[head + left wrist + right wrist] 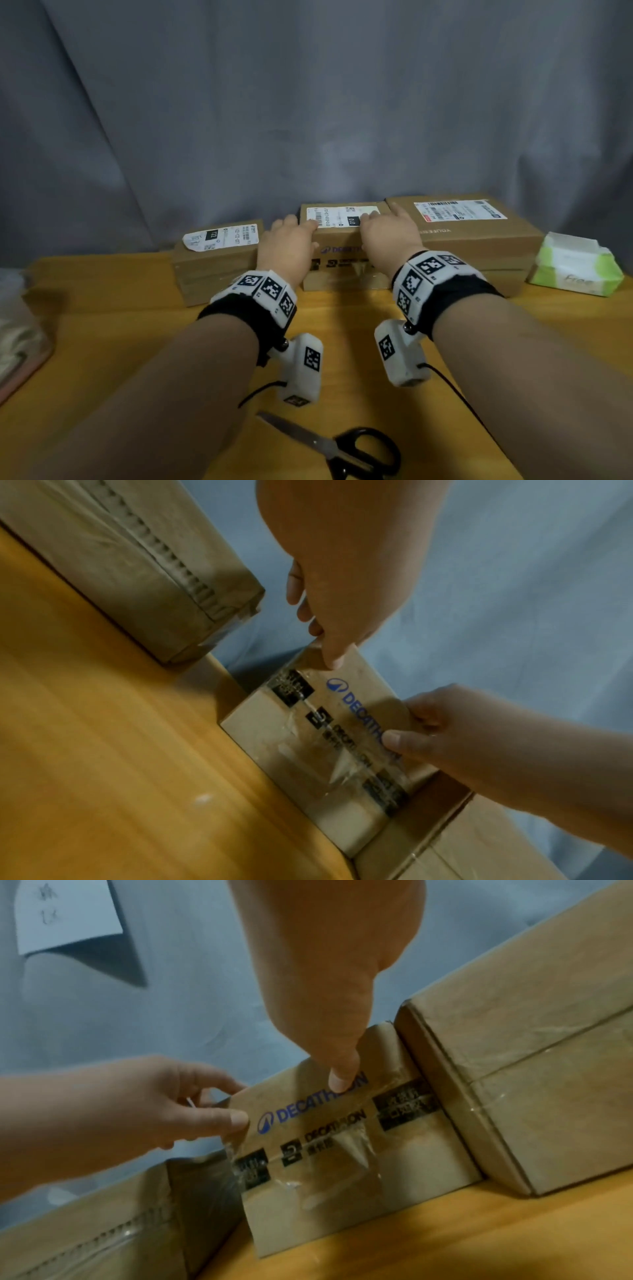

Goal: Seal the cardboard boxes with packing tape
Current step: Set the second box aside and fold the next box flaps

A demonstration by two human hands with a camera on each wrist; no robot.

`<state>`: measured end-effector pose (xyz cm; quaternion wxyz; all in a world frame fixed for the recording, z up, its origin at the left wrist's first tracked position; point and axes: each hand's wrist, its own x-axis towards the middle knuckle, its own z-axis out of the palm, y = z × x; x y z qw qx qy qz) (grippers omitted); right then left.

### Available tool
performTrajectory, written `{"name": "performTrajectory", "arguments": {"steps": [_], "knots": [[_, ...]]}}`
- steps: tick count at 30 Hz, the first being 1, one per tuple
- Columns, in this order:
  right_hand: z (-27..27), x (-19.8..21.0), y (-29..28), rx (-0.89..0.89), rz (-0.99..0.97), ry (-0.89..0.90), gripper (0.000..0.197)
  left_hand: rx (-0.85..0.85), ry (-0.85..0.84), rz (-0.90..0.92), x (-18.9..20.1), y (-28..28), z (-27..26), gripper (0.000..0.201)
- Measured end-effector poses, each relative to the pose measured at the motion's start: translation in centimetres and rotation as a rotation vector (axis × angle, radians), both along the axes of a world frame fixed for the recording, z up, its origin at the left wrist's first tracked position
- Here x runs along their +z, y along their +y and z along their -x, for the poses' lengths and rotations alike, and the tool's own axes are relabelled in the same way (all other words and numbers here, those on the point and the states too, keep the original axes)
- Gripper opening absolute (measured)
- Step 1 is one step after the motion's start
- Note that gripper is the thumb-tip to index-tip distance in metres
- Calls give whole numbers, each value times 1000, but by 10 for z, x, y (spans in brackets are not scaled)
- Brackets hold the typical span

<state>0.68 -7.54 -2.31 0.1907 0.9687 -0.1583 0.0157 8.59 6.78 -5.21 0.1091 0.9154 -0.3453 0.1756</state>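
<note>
Three cardboard boxes line the far edge of a honey-coloured wooden table (113, 342) set against a draped grey curtain (308, 102) that fills the upper half of the head view. At 1 o'clock sits the large box (479, 236), its shipping label facing up; at 11 o'clock lies the low left box (212, 267), also labelled. Between them, at 12 o'clock, stands the middle box (342, 240), printed DECATHLON on its near face and crossed with clear tape. A person's left hand (291, 241) grips its left top corner, thumb on the near face and fingers curled over the top, while the right hand (388, 233) clasps the right top edge the same way. A green-and-white tissue pack (575, 267) rests at 2 o'clock beside the large box. Black-handled scissors (335, 448) lie at 6 o'clock, nearest the wearer.
</note>
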Motion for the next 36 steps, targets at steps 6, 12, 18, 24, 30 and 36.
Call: {"name": "performTrajectory", "arguments": {"steps": [6,12,18,24,30,36], "knots": [[-12,-13,-7,-62,-186,-78,74,-15,216,-149,11,7,-3,55],[-9,-12,-5,-42,-447,-181,92,96,240,42,21,79,-29,52],[-23,-11,62,419,-615,-455,54,257,336,83,7,144,-73,44],[-68,-21,120,266,-1055,-342,50,354,590,350,2,140,-93,67],[-67,-42,134,68,-1417,-339,51,320,900,718,-19,155,-77,35],[-28,-42,120,-23,-1369,-354,51,132,814,574,-5,173,-37,34]]}}
